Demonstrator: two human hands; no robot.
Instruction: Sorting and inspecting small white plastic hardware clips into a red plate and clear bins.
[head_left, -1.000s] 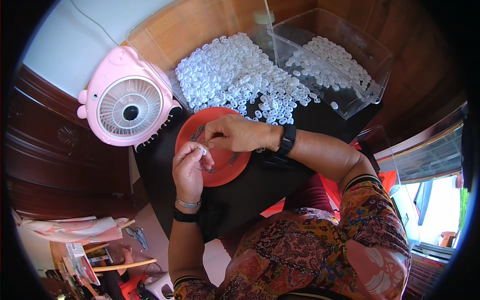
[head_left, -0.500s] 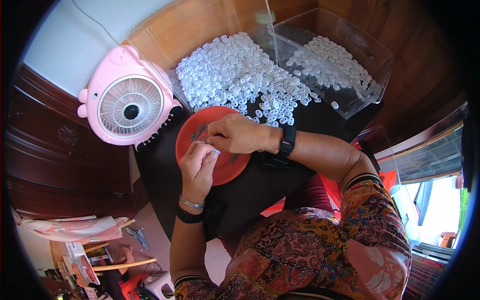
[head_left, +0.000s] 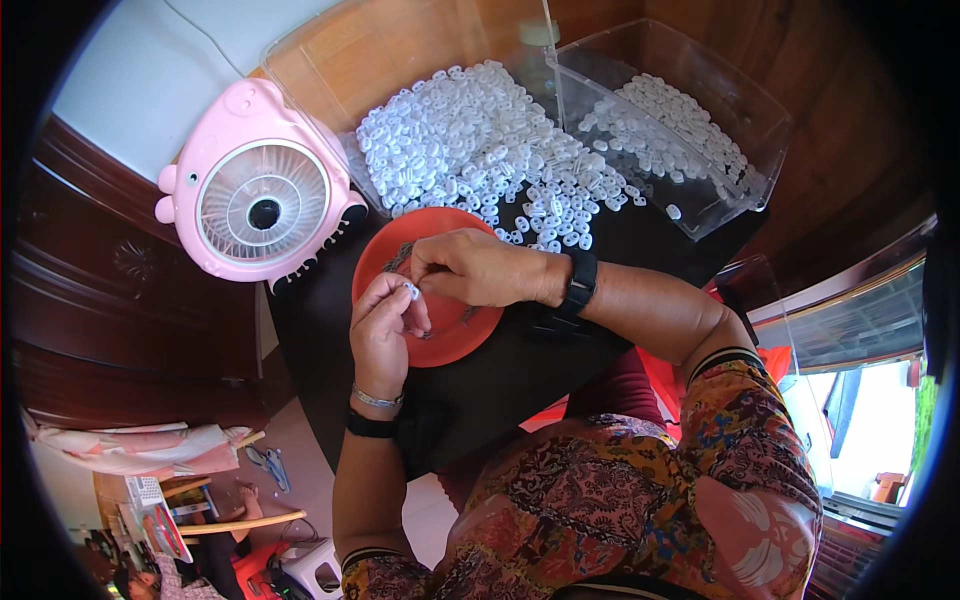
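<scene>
Over a red-orange plate point(head_left: 465, 347), my left hand point(head_left: 380, 335) pinches a small white oval plastic piece point(head_left: 411, 290) between thumb and forefinger. Its other fingers curl loosely below. My right hand point(head_left: 485, 268) meets it from the right, thumb and fingertips pinched together close to the white piece. What those fingertips hold, if anything, is too small to make out. Thin dark grey bits point(head_left: 403, 258) lie on the plate, partly covered by both hands. Beyond the plate spreads a large heap of similar white pieces point(head_left: 450, 130), several showing two holes.
A clear plastic bin point(head_left: 745, 195) with more white pieces stands at the far right of the dark table point(head_left: 310, 340). The heap lies before a clear upright panel. On the left is a pink animal-shaped fan point(head_left: 215, 262). At lower left, part of another person point(head_left: 250, 500) shows.
My left hand has turned and drawn slightly left, its lower fingers loosening. The white piece at its fingertips shows more clearly. My right hand stays nearly in place.
</scene>
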